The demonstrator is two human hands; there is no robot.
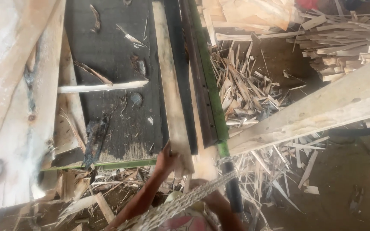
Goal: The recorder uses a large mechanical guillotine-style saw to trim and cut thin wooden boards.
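Left hand (168, 157) clamps fingers on the plank (171, 90) end, which points to twelve o'clock along the bench (108, 51). Right hand hidden, grip unknowable. Splinters could bite; the board (322, 107) at three o'clock could slide.

Your work surface: a dark machine table (108, 51) with a green edge, and the dirt floor (343, 171) around it.

On the dark table you have a thin pale strip (103, 87) lying crosswise, a few splinters (93, 72) and curls of bark near it, and a long narrow plank (172, 85) running lengthwise beside the green rail (208, 72). Wide pale boards (18, 107) lie along the table's left side. On the floor to your right, a loose heap of wood offcuts (245, 90) sits beside the rail, with stacked slats (343, 42) farther back.
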